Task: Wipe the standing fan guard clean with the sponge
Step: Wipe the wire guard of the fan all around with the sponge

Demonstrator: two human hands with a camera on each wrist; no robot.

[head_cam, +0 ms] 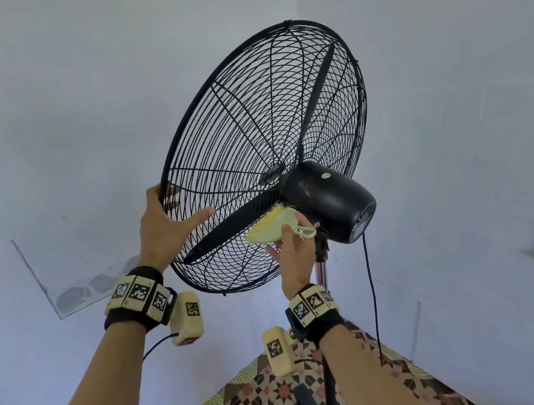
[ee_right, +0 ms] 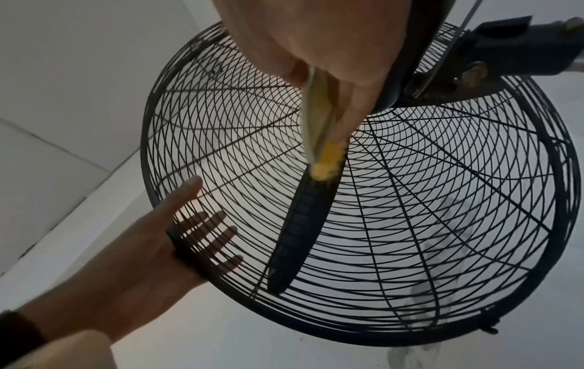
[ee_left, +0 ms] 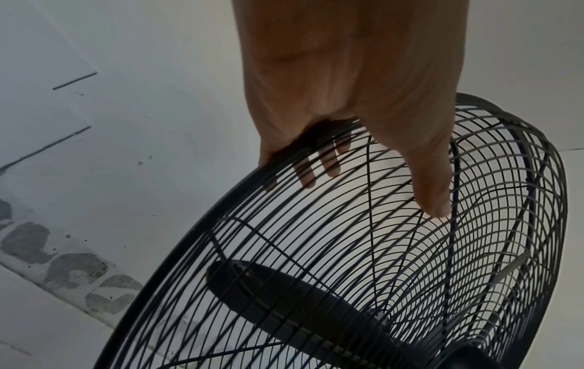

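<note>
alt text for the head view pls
Right hand presses a yellow sponge against the rear of a black fan guard near the motor; left hand grips the guard's rim.

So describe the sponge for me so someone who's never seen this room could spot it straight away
Find the big round black wire fan guard atop the standing fan, then its black domed motor housing at the back. Just left of the housing, the right hand presses a pale yellow-green sponge with a fuzzy bright yellow edge against the wires, the only brightly coloured thing on the fan.
</note>
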